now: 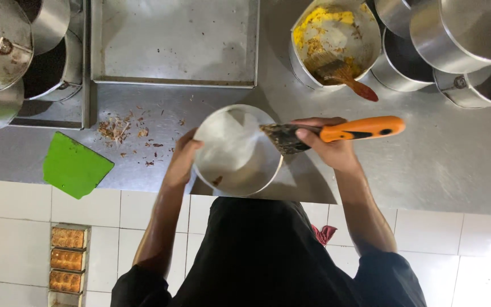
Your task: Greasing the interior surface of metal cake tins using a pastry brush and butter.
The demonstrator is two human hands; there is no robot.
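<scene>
My left hand (pixel 182 159) grips the left side of a round steel cake tin (pixel 235 153), holding it tilted over the edge of the steel counter (pixel 439 165). My right hand (pixel 328 145) is closed on a scraper with an orange handle (pixel 362 129). Its dirty metal blade (pixel 284 138) rests against the tin's right rim. The inside of the tin looks pale, with a small brown bit near the bottom.
Crumbs (pixel 121 131) lie on the counter left of the tin, beside a green plastic scraper (pixel 74 166). A flat steel tray (pixel 174 42) sits behind. A tin with yellow grease and a brush (pixel 333 42) stands at right, with stacked steel tins (pixel 461 40) nearby and more tins (pixel 7 51) at far left.
</scene>
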